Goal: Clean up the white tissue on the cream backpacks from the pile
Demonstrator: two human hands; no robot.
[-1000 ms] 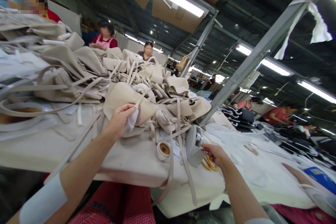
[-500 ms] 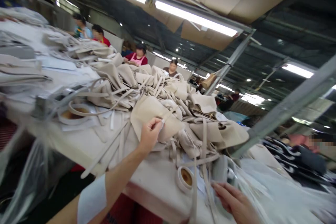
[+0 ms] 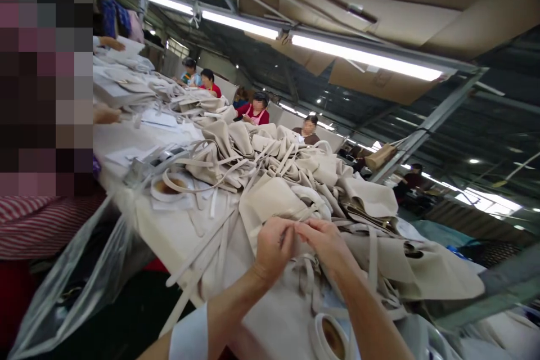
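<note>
My left hand (image 3: 274,244) and my right hand (image 3: 324,241) meet at the fingertips in front of the heap, both pinched closed. Whatever lies between their fingers is too small and hidden to make out. Just behind them rests a beige leather-like bag piece (image 3: 270,202), its lower edge partly covered by my left hand. Loose beige straps (image 3: 202,242) trail over the table on the left. Below my right wrist stands a white-rimmed roll of tape (image 3: 331,337), partly hidden by the forearm. A white band (image 3: 189,333) wraps my left forearm.
A large heap of beige bags (image 3: 295,149) runs along the table (image 3: 156,230). A second tape roll (image 3: 169,187) lies to the left. Clear plastic (image 3: 80,287) hangs off the near edge. A metal post (image 3: 430,121) slants at right. Several people sit beyond; another stands left.
My right hand has come up from the lower right to meet my left hand. A small whitish piece showed at my left fingertips before. The view has swung left, bringing a nearby person into sight.
</note>
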